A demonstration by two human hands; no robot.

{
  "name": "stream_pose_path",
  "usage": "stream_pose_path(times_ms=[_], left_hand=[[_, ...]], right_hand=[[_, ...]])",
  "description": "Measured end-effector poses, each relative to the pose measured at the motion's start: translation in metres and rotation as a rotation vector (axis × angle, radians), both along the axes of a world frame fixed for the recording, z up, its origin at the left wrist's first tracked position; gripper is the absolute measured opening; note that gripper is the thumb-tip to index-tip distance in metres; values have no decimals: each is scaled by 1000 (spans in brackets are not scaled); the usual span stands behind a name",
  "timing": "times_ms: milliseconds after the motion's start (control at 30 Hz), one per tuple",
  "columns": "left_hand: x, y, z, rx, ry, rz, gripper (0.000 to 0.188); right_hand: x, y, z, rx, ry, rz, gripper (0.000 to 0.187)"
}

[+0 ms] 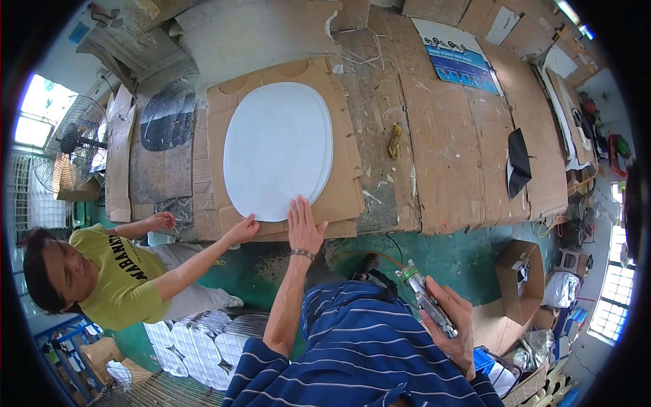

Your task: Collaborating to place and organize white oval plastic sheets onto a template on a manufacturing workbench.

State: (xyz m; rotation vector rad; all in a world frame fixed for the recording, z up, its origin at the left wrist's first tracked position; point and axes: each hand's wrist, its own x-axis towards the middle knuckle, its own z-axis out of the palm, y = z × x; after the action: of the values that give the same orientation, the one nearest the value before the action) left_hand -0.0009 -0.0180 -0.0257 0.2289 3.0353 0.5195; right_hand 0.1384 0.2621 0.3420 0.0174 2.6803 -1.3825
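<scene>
A white oval panel [274,146], shaped like a toilet seat lid with a second layer showing along its right edge, lies on a cardboard sheet [344,193] on the workbench. My left hand [305,227] rests with fingers stretched flat across the panel's near edge and holds nothing. At my right side, away from the bench, my right hand [456,319] is wrapped round a silver metal hand tool [428,298] with a green end; its exact kind is unclear. A co-worker's hand [244,229] touches the panel's near-left edge beside my left hand.
The co-worker [112,271] in a yellow-green shirt stands at my left. Cardboard covers the long workbench [447,169], where a black flap-like piece [519,163] lies to the right. An open carton [519,281] stands on the floor at right. Wrapped white pieces [196,346] are stacked lower left.
</scene>
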Motion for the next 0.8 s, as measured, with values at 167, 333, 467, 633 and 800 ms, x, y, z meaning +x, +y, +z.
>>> stream_pose_path(times_ms=[167, 333, 467, 633, 800], left_hand=[[14, 25, 3, 87, -18, -60, 96], [12, 30, 3, 129, -35, -67, 96], [5, 24, 1, 97, -23, -33, 95], [-1, 19, -4, 47, -26, 37, 95], [-21, 32, -15, 76, -52, 130, 97]], right_hand=[[-3, -5, 2, -8, 5, 9, 60], [-5, -11, -1, -12, -2, 19, 61], [-8, -15, -2, -22, -31, 46, 61], [-10, -20, -3, -18, -35, 82, 63], [-16, -24, -4, -35, -45, 103, 64]])
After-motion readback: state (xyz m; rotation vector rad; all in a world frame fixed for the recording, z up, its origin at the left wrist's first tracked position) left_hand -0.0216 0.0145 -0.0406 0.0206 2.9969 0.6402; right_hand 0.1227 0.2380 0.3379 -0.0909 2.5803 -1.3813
